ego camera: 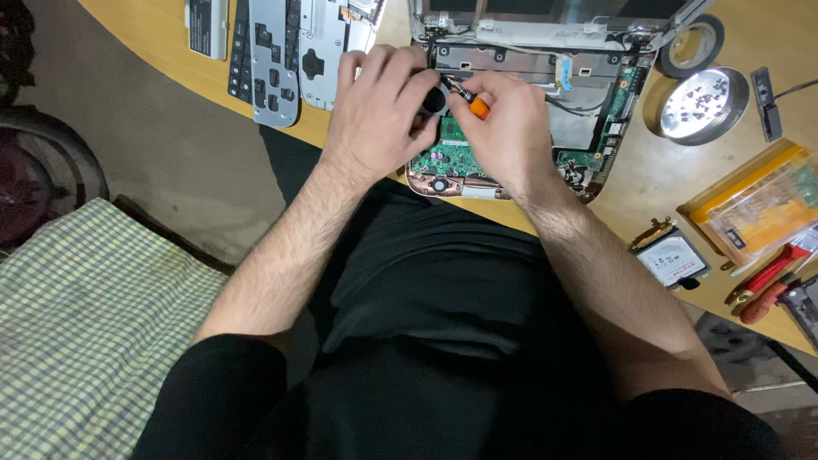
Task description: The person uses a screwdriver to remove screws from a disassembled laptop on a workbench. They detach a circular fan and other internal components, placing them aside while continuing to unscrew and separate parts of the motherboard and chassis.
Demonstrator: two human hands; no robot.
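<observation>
An opened laptop [588, 94] with its green circuit board [443, 158] bared lies on the wooden table [630, 183]. My left hand [379, 111] rests on the board's near left part, fingers curled around a round black fan part [433, 100]. My right hand [511, 128] is closed on a small screwdriver with an orange handle [479, 107], whose tip points toward the fan. The two hands touch above the board.
A grey keyboard panel [277, 51] and cover pieces lie at the far left. At the right sit a round metal dish of screws [703, 104], a tape roll [692, 44], a hard drive [673, 258], an orange bit case [758, 204], red-handled pliers [771, 281]. A checked cushion [77, 332] lies lower left.
</observation>
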